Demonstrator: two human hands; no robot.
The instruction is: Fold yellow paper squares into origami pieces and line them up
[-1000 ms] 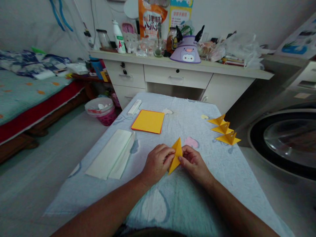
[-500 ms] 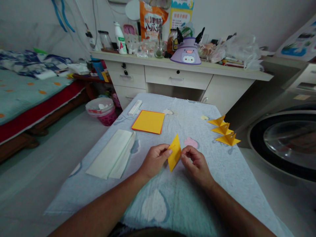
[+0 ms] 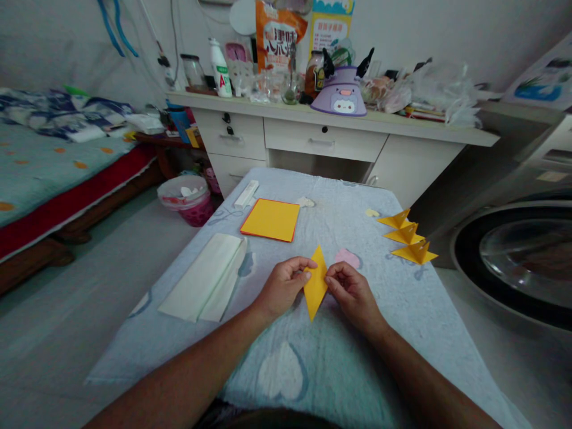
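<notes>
Pinching its sides, the left hand [image 3: 284, 282] and right hand [image 3: 354, 293] hold a slender, pointed yellow paper diamond [image 3: 317, 287].

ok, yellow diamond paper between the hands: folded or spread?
Folded. The yellow diamond-shaped paper pinched in the left hand has a narrow, pointed outline, unlike the square yellow-topped paper stack. Layer count: cannot tell.

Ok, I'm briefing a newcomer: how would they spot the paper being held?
Over the patterned tablecloth, find the left hand and right hand. Between them is the yellow folded paper. Its narrow diamond outline sets it apart from the square paper stack and the three spiky yellow pieces.
</notes>
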